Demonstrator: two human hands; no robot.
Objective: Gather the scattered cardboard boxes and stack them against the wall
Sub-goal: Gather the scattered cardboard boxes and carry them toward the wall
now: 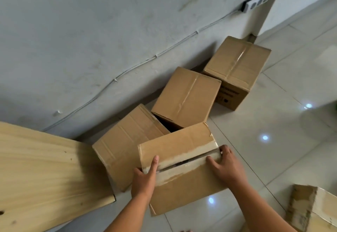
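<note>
- A person's left hand and right hand hold a taped cardboard box in the lower centre of the frame, above the tiled floor.
- The left grip wraps the box's left edge, thumb on the side and fingers over the top; the right grip lies across the top at the right edge, fingers spread and bent over the far corner.
- The held box overlaps the near corner of a second box just left of it; whether it rests on that box or hangs above it is hard to tell from this angle.
- Two more boxes sit further up the frame: a middle box and a far box near the corner, all three in a loose line along the grey wall.
- None is plainly stacked on another, so by this view the gathering is well on and the stacking barely begun.
- A torn piece of cardboard lies apart at lower right, not yet collected.
- A pale wooden board fills the lower left; a power strip is fixed to the wall at upper right.
</note>
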